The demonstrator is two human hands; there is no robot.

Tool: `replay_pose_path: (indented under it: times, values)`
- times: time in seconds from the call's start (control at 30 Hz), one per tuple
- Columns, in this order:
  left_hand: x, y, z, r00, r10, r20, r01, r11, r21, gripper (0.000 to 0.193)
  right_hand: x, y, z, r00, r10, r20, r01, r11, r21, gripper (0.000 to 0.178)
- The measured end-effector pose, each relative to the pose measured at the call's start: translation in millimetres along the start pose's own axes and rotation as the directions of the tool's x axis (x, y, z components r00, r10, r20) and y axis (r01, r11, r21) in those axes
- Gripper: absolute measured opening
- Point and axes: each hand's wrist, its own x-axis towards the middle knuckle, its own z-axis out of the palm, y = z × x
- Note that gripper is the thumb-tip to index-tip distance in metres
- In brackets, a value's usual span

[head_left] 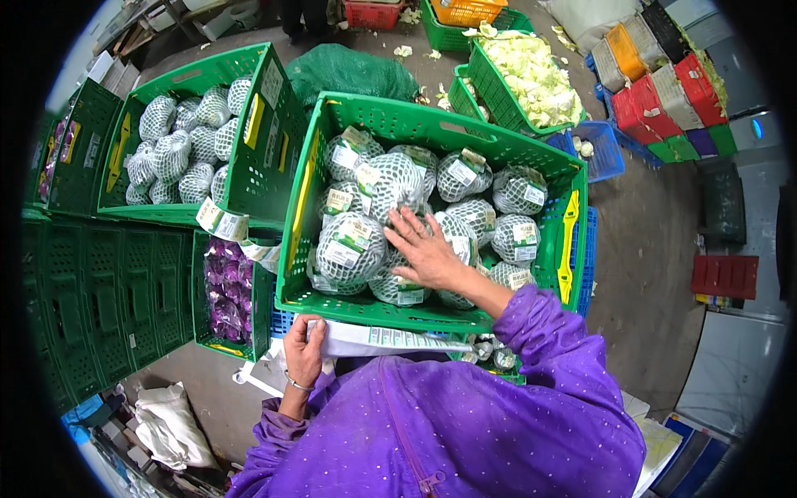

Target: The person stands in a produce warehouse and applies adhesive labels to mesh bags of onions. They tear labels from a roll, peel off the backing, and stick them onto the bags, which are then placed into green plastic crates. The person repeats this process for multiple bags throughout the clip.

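A large green crate (299,224) stands in front of me, filled with round heads of produce in white foam netting, many with white and green labels. My right hand (427,249) reaches over its near side, fingers spread, palm down against the netted heads near the middle. One netted head (388,184) sits just beyond the fingertips. At the crate's near left corner, my left hand (304,347) is closed on the end of a white strip of labels (365,339), which runs right along the near wall. More of the label strip (222,222) hangs over the left corner.
At left stands another green crate (249,158) of netted heads. Below it, a narrower crate (261,290) holds purple wrapped produce. Stacked green crates (108,290) line the left. Beyond are a green mesh sack (349,73), a crate of pale leaves (531,79) and a blue basket (604,149).
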Motion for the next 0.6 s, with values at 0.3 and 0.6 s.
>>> replay_pose_path:
  times: [0.3, 0.6]
  values:
    - [42, 24, -17, 0.983, 0.109, -0.151, -0.092, 0.989, 0.119, 0.020, 21, -47, -1, 0.987, -0.003, 0.163, -0.045, 0.957, 0.286, 0.074]
    - [132, 19, -43, 0.974, 0.211, -0.078, -0.148, 0.863, 0.483, 0.026, -54, 53, -91, 0.822, 0.420, -0.384, -0.223, 0.859, 0.461, 0.042]
